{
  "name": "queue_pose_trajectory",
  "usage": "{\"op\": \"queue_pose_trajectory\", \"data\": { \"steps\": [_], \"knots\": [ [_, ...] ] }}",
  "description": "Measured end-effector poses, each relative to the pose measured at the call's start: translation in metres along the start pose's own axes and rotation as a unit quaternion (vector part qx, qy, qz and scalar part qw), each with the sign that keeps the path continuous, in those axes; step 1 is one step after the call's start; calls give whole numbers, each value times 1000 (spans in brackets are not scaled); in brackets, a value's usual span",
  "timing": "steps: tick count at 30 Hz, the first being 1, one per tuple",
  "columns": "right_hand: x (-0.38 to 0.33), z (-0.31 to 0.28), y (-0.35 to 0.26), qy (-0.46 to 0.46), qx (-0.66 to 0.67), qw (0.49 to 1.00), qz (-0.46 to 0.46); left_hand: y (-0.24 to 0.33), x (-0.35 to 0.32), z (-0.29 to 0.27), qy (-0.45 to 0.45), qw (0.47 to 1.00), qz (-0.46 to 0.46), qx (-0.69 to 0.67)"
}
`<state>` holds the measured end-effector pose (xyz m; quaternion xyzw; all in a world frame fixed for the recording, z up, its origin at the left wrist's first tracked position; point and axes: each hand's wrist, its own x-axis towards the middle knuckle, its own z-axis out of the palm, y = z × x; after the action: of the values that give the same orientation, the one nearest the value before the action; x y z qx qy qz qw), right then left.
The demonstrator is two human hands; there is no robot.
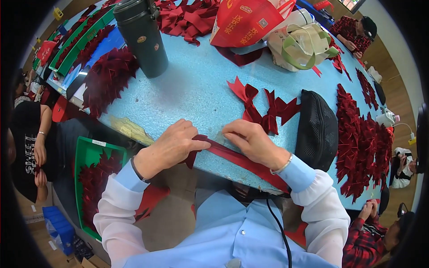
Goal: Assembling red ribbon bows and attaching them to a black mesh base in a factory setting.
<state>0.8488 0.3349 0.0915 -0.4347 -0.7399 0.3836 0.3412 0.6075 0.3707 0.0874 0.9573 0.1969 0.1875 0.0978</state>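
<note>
A dark red velvet ribbon [248,163] runs along the near edge of the light blue table. My left hand [172,145] is closed on its left end, with the thumb laid along it and a short tail hanging below. My right hand [258,142] hovers over the ribbon, fingers curled toward the thumb. Whatever may be between those fingertips is too small to tell. Just beyond the right hand lie two red ribbon bows [269,114], their tails spread. To the right of that hand sits a black mesh case [316,129].
A dark green thermos [144,42] stands at the back left. A red bag [250,22] and a cream tote [297,47] are at the back. Bow piles [359,143] cover the right side. A green crate [79,178] of bows stands at left. Other people sit around.
</note>
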Motion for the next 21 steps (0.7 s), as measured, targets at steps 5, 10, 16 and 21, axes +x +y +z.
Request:
{"op": "queue_pose_trajectory", "data": {
  "steps": [5, 10, 16, 21],
  "knots": [
    [11, 15, 10, -12, -69, 997, -36, -6, 1, 0, 33, 999, 26, -20],
    [20, 13, 12, -70, -8, 998, -3, -6, 5, -12, 53, 998, 14, -31],
    [22, 1, 3, -132, 101, 982, 86, -1, 9, -15, 87, 990, -75, -83],
    [9, -6, 0, -133, 148, 978, 61, 10, 12, -24, 99, 970, -116, -188]
  ]
}}
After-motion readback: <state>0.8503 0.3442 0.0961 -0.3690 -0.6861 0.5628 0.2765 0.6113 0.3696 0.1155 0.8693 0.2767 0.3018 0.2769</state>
